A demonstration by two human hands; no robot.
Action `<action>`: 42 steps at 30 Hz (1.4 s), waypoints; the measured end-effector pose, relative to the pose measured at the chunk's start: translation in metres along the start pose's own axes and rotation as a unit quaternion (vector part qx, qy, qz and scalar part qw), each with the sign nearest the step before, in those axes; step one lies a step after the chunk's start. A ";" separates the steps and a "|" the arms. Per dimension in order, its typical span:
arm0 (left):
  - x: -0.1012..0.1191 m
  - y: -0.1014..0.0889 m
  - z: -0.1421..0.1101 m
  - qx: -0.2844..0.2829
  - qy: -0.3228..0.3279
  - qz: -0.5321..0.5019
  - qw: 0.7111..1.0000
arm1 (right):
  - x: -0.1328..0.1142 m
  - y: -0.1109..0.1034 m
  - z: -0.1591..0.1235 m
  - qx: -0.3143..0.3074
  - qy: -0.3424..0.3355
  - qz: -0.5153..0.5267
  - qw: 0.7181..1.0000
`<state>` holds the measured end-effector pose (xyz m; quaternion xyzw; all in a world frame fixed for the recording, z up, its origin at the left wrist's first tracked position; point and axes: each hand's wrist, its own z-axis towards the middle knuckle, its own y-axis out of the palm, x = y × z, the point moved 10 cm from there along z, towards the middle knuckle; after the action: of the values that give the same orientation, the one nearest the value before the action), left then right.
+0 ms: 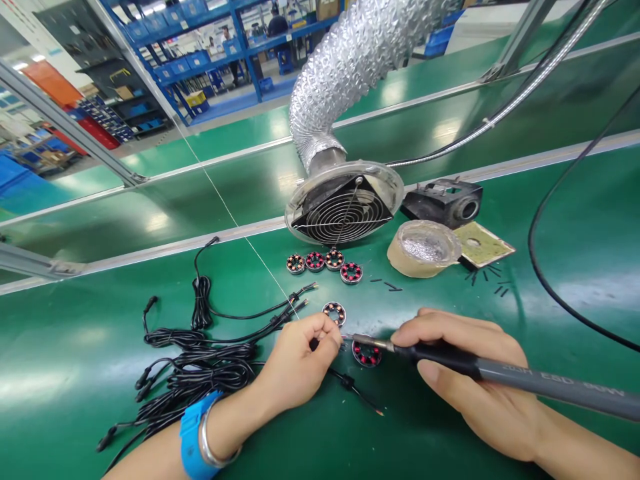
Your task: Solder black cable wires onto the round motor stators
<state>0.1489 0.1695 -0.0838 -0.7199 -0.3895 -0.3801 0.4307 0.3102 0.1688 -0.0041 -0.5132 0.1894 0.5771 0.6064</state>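
Note:
My left hand [300, 363] is closed in a pinch on the end of a black cable, with thin wires poking out past the fingertips. In my right hand [480, 387] is a grey and black soldering iron [525, 383], held like a pen. Its metal tip points left, close to the wire ends; whether they touch I cannot make out. Under the tip lies a motor stator with red windings [367, 359], partly covered by it. A stator with copper-coloured windings [327, 308] sits just beyond my left fingertips. Another cable end with bare wires [363, 398] passes below my left hand.
Coiled black cables [200, 367] lie at left. Several stators [315, 261] stand below a fume extractor fan [345, 213] on a foil duct [345, 73]. Behind my right hand are a taped round container [415, 263], a yellow sponge tray [483, 245], a black iron stand [445, 200] and small black tubes [393, 287].

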 end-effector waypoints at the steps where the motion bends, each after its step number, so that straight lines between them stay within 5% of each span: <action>1: 0.000 0.000 0.000 -0.001 0.000 0.003 1.000 | 0.000 0.000 0.000 0.000 0.000 0.004 1.000; 13: 0.000 0.000 0.001 0.000 -0.001 0.015 1.000 | -0.016 0.007 -0.005 -0.018 -0.053 -0.020 0.998; 32: 0.001 -0.001 -0.001 0.000 -0.003 0.015 1.000 | -0.029 -0.005 -0.007 0.063 -0.145 -0.047 0.986; 42: 0.004 0.006 -0.001 -0.043 0.032 0.026 0.998 | -0.014 0.048 0.009 -0.013 -0.172 -0.105 0.979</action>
<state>0.1555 0.1678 -0.0816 -0.7351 -0.3399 -0.4081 0.4215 0.2606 0.1602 -0.0082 -0.4313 0.0195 0.5919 0.6806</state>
